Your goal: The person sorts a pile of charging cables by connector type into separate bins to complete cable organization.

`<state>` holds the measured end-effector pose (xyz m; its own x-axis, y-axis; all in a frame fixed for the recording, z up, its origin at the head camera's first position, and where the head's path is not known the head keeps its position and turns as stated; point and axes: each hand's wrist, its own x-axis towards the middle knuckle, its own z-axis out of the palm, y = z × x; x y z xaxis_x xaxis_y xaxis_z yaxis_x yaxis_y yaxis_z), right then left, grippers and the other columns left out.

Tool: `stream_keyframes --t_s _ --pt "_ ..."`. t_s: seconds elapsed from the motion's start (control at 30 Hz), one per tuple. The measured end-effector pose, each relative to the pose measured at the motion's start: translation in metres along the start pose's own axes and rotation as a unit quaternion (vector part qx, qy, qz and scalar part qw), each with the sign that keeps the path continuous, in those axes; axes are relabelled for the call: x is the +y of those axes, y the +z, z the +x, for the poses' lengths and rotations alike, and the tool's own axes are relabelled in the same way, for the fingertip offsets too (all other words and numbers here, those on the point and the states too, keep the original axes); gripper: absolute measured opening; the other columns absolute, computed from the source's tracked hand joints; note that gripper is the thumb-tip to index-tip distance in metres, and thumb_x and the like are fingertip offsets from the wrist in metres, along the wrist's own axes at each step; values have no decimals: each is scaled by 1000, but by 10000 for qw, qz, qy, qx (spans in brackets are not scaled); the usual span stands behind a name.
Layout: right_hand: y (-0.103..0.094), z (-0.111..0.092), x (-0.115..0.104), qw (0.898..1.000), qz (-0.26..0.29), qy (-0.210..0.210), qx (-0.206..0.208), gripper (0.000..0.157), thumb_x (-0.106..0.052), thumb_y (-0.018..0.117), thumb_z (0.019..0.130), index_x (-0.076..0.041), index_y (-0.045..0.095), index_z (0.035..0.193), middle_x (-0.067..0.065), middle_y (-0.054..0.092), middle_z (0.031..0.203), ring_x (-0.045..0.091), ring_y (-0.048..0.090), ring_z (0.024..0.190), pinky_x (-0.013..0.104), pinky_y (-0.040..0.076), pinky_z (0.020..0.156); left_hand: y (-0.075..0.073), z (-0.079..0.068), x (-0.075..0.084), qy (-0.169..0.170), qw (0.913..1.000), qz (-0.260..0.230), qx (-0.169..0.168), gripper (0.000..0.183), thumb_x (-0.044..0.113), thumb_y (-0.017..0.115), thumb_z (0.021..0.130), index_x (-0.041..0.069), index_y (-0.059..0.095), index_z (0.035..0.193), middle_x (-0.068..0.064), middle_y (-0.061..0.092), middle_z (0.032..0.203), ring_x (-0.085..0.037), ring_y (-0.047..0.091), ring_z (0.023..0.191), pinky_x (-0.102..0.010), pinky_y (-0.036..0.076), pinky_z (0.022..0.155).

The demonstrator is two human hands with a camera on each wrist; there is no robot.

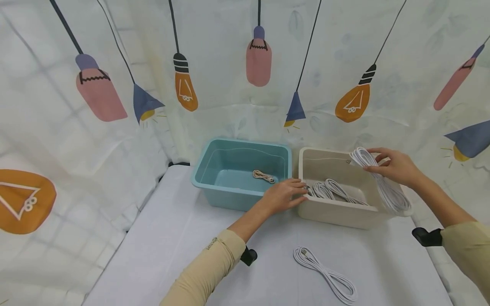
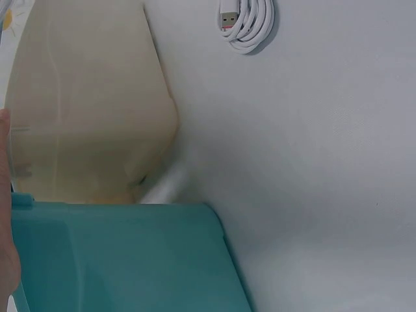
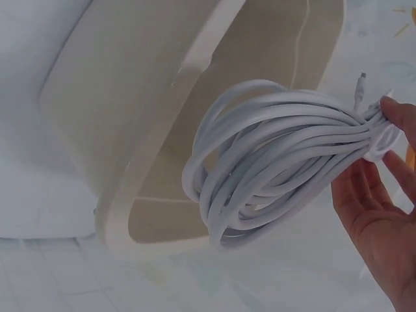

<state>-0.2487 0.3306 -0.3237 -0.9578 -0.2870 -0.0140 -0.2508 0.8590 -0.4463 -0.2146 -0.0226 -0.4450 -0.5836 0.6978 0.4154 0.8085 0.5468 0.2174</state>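
My right hand (image 1: pixel 400 169) pinches one end of a thick coiled white cable (image 1: pixel 387 189) above the right side of the beige bin (image 1: pixel 340 214). In the right wrist view the coil's loops (image 3: pixel 279 156) spread out from the fingers, and a small plug (image 3: pixel 361 88) sticks up beside them. My left hand (image 1: pixel 283 195) lies across the adjoining rims of the two bins, fingers extended over the beige one's left end. Right by those fingertips, several white cable bundles (image 1: pixel 333 190) lie inside the beige bin.
Left of the beige bin stands a teal bin (image 1: pixel 229 197) with a small beige cord bundle (image 1: pixel 263 176) inside. Another coiled white cable (image 1: pixel 325 274) lies on the white-covered table (image 1: pixel 268 263) in front, its USB plug (image 2: pixel 229 18) visible. A patterned curtain (image 1: pixel 229 114) hangs behind the bins.
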Motion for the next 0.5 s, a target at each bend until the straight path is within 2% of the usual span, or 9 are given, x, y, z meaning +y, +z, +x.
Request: stream_keyframes --t_s 0.13,0.33,0.5 --pt "-3 5 3 9999 -70 109 12 68 -25 74 100 11 44 150 42 56 127 60 61 113 51 63 79 0 0 0 25 10000 -40 6 29 26 74 101 11 79 125 -8 72 136 -25 64 134 -32 49 115" --pt "-9 10 9 9993 -142 355 -43 73 -30 70 103 10 38 154 44 49 132 60 57 114 54 63 80 1 0 0 13 10000 -27 -42 30 28 73 102 11 78 126 -8 72 137 -26 63 135 -32 50 115" --pt "-8 10 14 9992 -43 374 94 77 -30 68 105 12 31 158 46 46 139 67 53 123 69 57 93 1 0 0 0 10000 49 -36 29 28 73 102 12 79 126 -7 72 137 -24 64 134 -31 49 115"
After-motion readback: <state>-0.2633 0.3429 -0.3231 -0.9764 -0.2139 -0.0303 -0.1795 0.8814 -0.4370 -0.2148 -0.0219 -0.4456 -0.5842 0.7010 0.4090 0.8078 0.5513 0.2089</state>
